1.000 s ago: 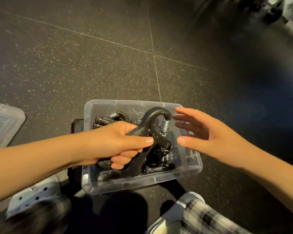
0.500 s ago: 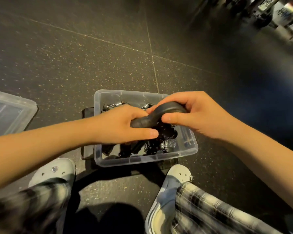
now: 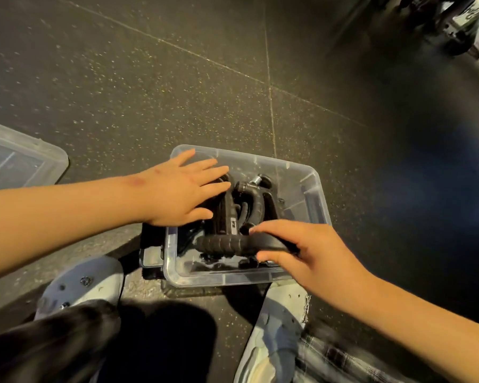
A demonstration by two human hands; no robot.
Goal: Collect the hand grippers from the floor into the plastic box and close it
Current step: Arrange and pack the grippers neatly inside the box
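Hand grippers [image 3: 244, 205], black with ribbed handles and metal springs, lie piled inside the clear plastic box [image 3: 313, 189]. The box stands open on the dark speckled floor [image 3: 150, 92], just ahead of the person's feet. One further hand gripper [image 3: 227, 244] lies across the near end of the box, above the pile. The right hand [image 3: 307, 255] holds it, thumb on one side of the handle and fingers curled over the other. The left hand [image 3: 183, 192] is spread flat over the left part of the box with its fingers straight and slightly apart, their tips above the pile; whether the palm presses on the grippers cannot be told. A clear plastic lid [image 3: 25, 161] lies on the floor to the left, well apart from the box. A dark flat object [image 3: 150, 244] sits against the box's near left corner, too dim to identify. Two pale perforated clogs, the left clog [image 3: 94, 277] and the right clog [image 3: 277, 313], stand just before the box, and a plaid trouser leg [image 3: 343, 360] shows at the lower right.
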